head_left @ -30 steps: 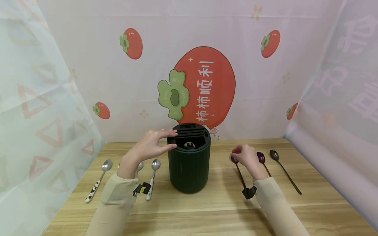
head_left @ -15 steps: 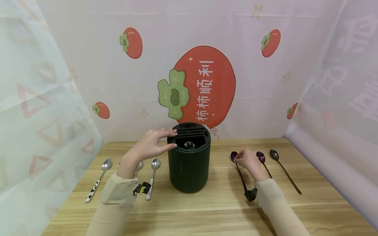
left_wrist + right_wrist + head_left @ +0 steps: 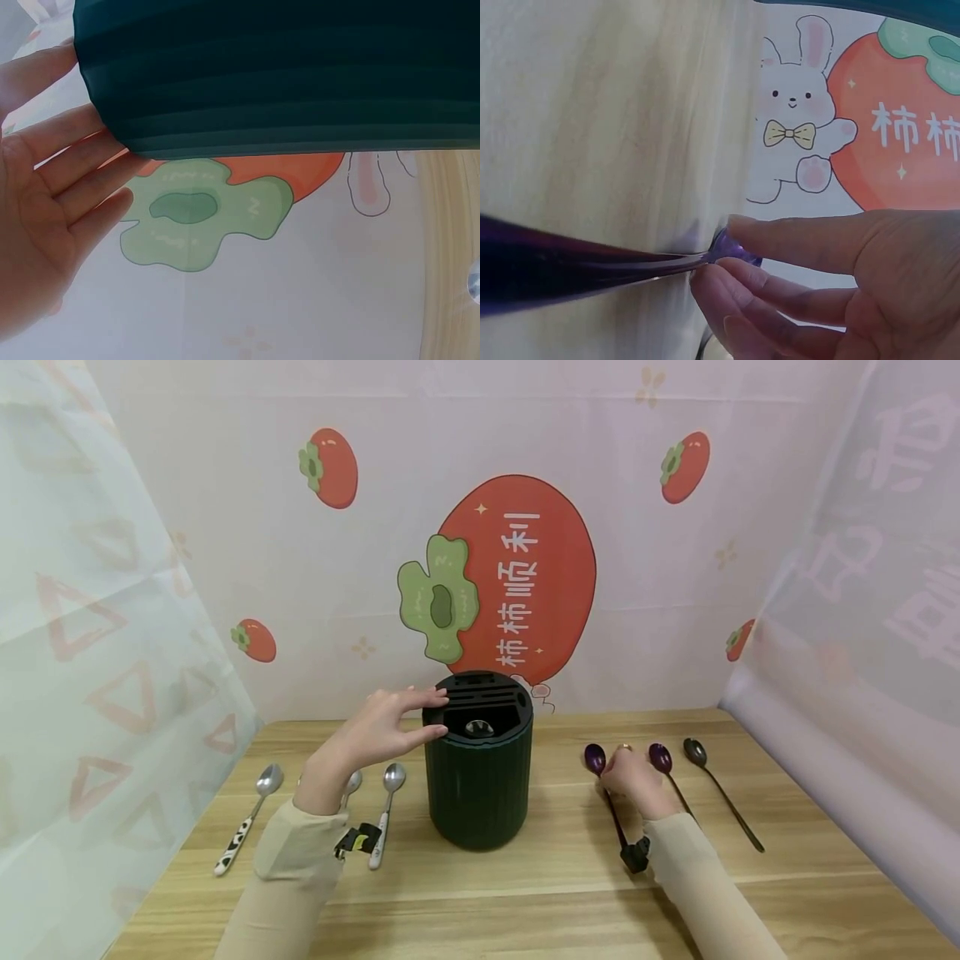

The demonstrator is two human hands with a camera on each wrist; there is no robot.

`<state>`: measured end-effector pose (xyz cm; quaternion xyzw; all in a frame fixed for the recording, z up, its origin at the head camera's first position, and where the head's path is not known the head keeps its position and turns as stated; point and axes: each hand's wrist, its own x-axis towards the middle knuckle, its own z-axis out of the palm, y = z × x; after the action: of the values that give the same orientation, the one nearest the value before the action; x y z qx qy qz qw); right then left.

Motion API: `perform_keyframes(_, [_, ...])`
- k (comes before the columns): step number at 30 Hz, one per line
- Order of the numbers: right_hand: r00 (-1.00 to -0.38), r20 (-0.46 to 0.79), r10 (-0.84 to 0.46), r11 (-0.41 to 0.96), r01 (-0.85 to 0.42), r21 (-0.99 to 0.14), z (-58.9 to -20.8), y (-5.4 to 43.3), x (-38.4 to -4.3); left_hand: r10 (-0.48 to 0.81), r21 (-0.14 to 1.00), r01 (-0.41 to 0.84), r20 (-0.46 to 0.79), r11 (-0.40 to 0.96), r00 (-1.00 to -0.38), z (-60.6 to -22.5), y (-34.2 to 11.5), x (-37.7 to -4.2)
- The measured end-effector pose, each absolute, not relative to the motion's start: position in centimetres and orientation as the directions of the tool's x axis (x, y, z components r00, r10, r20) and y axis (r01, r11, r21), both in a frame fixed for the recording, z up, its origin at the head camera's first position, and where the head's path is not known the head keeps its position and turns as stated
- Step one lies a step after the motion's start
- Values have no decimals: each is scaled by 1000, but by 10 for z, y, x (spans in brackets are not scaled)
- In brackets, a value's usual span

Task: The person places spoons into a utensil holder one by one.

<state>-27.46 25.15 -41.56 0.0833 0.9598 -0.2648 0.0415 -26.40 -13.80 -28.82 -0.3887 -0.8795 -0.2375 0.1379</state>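
Observation:
A dark green ribbed holder [image 3: 480,785] with a slotted top stands in the middle of the wooden table [image 3: 555,885]. My left hand [image 3: 429,714] lies against its upper left rim with straight fingers; in the left wrist view the open palm [image 3: 52,202] touches the holder's wall [image 3: 285,75]. My right hand [image 3: 626,772] is low over a purple spoon [image 3: 596,759] right of the holder. In the right wrist view, the right hand [image 3: 795,277] pinches the purple spoon [image 3: 577,259] at its neck just behind the bowl.
A second purple spoon [image 3: 662,758] and a dark spoon [image 3: 697,752] lie to the right. To the left are a cow-patterned spoon [image 3: 251,810], a silver spoon [image 3: 387,797] and one partly hidden behind my left wrist [image 3: 352,781]. Printed cloth walls stand behind and at both sides.
My right hand has sunk toward the table and drawn back along the purple spoon, uncovering its bowl. The left hand and the holder have stayed put.

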Motion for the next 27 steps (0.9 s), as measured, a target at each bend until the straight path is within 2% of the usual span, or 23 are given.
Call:
perform_keyframes(7, [-981, -112, 159, 897, 191, -398, -418, 253, -279, 616, 310, 749, 430, 586, -660, -288, -138, -263])
perform_keyframes(14, [-972, -168, 164, 881, 221, -418, -418, 254, -281, 618, 303, 756, 441, 580, -651, -288, -138, -264])
perform_keyframes(27, [-970, -211, 120, 878, 203, -433, -418, 257, -287, 622, 301, 758, 439, 578, -648, -288, -139, -264])
